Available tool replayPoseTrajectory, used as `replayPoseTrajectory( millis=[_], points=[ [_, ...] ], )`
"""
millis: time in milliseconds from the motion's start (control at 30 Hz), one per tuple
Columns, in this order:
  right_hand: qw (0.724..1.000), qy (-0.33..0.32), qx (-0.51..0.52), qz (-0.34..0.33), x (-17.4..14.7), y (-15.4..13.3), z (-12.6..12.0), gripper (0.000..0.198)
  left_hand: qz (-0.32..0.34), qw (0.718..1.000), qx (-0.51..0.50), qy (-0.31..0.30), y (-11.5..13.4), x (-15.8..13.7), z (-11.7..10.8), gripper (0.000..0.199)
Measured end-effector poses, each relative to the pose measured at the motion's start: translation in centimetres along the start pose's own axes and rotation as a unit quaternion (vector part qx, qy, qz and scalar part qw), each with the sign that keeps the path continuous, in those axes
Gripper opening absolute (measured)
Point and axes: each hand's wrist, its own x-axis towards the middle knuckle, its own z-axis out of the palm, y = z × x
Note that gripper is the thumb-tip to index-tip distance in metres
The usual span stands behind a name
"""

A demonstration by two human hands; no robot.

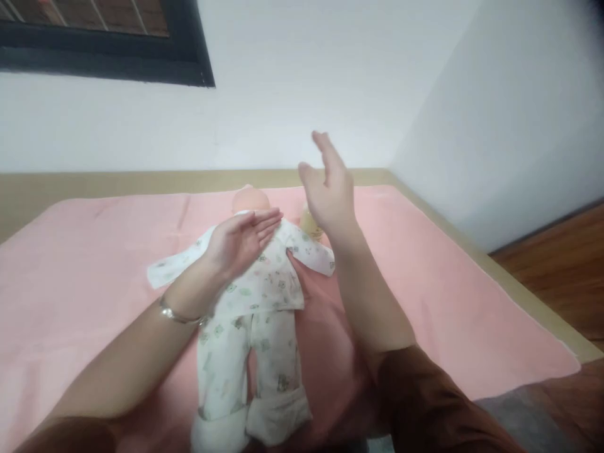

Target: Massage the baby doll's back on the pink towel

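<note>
Doll's legs [245, 377] lie lowest in frame; left hand [240, 242] rests flat and open on the doll's chest, right hand [330, 189] is raised, open and empty. Step in hand: steadying the doll [264, 283]; next calls for lowering the raised hand.

A home bedroom: a pink sheet [425, 283] covers a bed [519, 289] set into the corner of plain white walls [495, 113], beside wooden flooring [561, 270] and a dark-framed window [189, 56].

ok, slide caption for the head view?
Left hand flat on a dressed doll's chest, right hand raised open above it, on a pink sheet.

doll's [257, 296] feet cut off, bottle [310, 224] half hidden
</note>
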Motion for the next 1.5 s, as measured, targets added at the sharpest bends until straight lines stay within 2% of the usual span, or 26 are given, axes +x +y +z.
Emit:
replayPoseTrajectory(
  millis=[100,233,367,467,567,767,933,1067,1133,1267,1367,1500],
  points=[
    [0.998,0.016,-0.053,0.033,1.4,3.2,-0.5,0.061,-0.027,0.998,0.025,-0.057,0.0,2.7,1.7,0.073],
    [0.994,-0.02,-0.085,0.071,2.7,5.5,0.8,0.061,0.006,0.993,0.09,-0.08,-0.5,6.9,3.5,0.083],
    [0.991,-0.061,-0.082,0.089,2.8,5.3,2.2,0.06,0.036,0.995,0.077,-0.043,-1.0,9.5,4.5,0.082],
    [0.982,-0.111,-0.092,0.118,2.5,4.3,2.7,0.055,0.054,0.996,0.061,-0.03,-0.9,10.0,4.7,0.078],
    [0.976,-0.136,-0.122,0.115,2.0,3.5,2.9,0.055,0.051,0.997,0.048,-0.033,-0.5,9.3,4.6,0.078],
    [0.977,-0.107,-0.153,0.102,1.7,3.6,2.9,0.059,0.043,0.997,0.046,-0.04,0.8,5.6,3.5,0.078],
    [0.98,-0.102,-0.107,0.131,1.7,4.3,2.6,0.068,0.076,0.993,0.074,-0.049,3.1,1.8,0.8,0.079],
    [0.977,-0.096,-0.115,0.151,1.5,3.6,2.6,0.065,0.106,0.989,0.101,0.004,5.5,-0.8,-1.8,0.076],
    [0.97,-0.105,-0.11,0.188,1.6,3.2,2.5,0.06,0.107,0.988,0.112,0.011,6.6,-1.7,-3.0,0.075],
    [0.958,-0.119,-0.07,0.252,1.8,2.5,2.0,0.056,0.118,0.984,0.128,0.022,8.5,-3.0,-4.5,0.079],
    [0.96,-0.102,-0.066,0.252,1.8,2.2,2.0,0.056,0.144,0.982,0.117,0.035,9.4,-3.4,-4.9,0.08],
    [0.959,-0.091,-0.075,0.258,1.4,1.9,2.4,0.056,0.136,0.984,0.104,0.048,9.7,-3.4,-4.7,0.084]
  ],
)
